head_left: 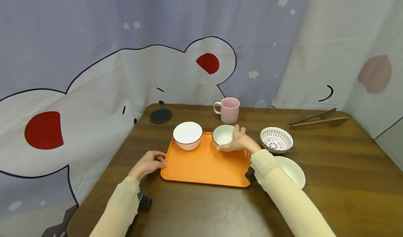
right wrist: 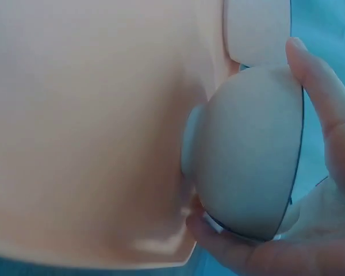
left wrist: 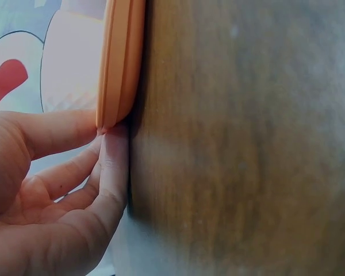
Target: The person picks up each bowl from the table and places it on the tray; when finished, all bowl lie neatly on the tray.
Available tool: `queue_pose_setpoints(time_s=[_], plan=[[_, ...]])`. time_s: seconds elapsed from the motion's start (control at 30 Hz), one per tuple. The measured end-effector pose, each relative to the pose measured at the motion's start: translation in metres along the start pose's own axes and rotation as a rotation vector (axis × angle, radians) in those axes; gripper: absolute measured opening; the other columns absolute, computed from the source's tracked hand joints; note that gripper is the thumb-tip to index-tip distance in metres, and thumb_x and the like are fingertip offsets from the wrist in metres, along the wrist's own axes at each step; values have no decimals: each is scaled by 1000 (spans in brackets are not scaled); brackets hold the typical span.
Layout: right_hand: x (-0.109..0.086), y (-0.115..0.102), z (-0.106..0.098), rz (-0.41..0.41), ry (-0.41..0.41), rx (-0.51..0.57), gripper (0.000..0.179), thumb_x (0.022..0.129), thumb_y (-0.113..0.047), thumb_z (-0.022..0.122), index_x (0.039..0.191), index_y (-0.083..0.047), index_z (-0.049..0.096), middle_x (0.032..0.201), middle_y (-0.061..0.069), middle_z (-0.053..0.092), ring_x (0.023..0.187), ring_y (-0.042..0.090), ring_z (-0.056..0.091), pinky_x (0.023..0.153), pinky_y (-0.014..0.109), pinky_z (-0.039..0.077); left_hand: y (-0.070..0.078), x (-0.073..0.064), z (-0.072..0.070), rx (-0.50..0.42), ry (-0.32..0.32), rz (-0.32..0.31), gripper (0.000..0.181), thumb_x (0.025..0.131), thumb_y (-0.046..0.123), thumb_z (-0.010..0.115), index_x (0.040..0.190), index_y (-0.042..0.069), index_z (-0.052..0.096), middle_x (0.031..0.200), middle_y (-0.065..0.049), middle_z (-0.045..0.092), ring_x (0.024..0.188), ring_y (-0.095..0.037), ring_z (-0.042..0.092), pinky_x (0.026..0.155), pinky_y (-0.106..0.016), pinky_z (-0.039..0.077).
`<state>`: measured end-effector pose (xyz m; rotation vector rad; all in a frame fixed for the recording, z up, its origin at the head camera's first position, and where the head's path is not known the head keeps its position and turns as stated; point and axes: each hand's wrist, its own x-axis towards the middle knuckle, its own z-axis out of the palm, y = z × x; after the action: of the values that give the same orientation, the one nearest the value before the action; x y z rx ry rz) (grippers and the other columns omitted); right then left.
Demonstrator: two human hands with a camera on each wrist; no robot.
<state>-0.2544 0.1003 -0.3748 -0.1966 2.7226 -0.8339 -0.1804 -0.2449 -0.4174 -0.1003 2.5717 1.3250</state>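
An orange tray [head_left: 201, 169] lies on the wooden table. My left hand [head_left: 148, 164] holds its left edge between thumb and fingers [left wrist: 112, 172], the thumb on the rim side. My right hand [head_left: 238, 141] grips a small white bowl [head_left: 222, 135] with a dark rim at the tray's back right. In the right wrist view thumb and fingers span this bowl [right wrist: 247, 149], its foot close to the tray; whether it touches cannot be told. A larger white bowl [head_left: 188, 135] with a dark rim stands at the tray's back left.
Behind the tray stands a pink mug [head_left: 230, 110], with a dark round coaster [head_left: 160, 115] to its left. On the right are a white openwork basket [head_left: 276, 139], a white plate [head_left: 291, 170] partly under my right sleeve, and tongs [head_left: 318, 121]. A patterned curtain hangs behind the table.
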Motion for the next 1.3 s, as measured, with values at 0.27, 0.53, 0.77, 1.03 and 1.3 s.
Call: queue_pose_setpoints(time_s=[0.27,0.53,0.77,1.03,1.3], plan=[[-24,3,-25,-57,106,25,129,71,-53,82,154,4,1,148,33,15,135,50,32,107,59,34,4,8,0,9,-14,-3,42,85,4,68,124,-7,58,92,-9,55,87,-22,51,76,-29,42],[-55,8,-43,-121,153,-7,120,73,-51,81,151,9,13,148,33,28,133,47,40,107,59,34,7,7,-3,13,-36,10,42,86,4,68,125,-8,56,92,-9,54,87,-21,50,75,-29,42],[-67,9,-45,-141,157,-6,113,73,-51,81,148,10,21,145,31,34,129,46,43,106,58,36,7,5,-5,33,-37,11,40,87,4,67,124,-9,56,93,-10,55,86,-22,50,73,-30,42],[-83,19,-51,-156,165,-14,108,74,-50,80,145,12,27,144,33,37,129,47,42,105,58,36,1,5,-1,19,-56,-1,41,88,4,66,125,-8,56,94,-10,55,87,-21,51,75,-29,43],[-102,28,-53,-213,131,-16,113,72,-49,82,148,10,22,150,30,31,138,46,33,109,59,30,0,3,-3,26,-47,-6,41,89,5,66,126,-8,55,97,-11,55,90,-23,51,79,-30,44]])
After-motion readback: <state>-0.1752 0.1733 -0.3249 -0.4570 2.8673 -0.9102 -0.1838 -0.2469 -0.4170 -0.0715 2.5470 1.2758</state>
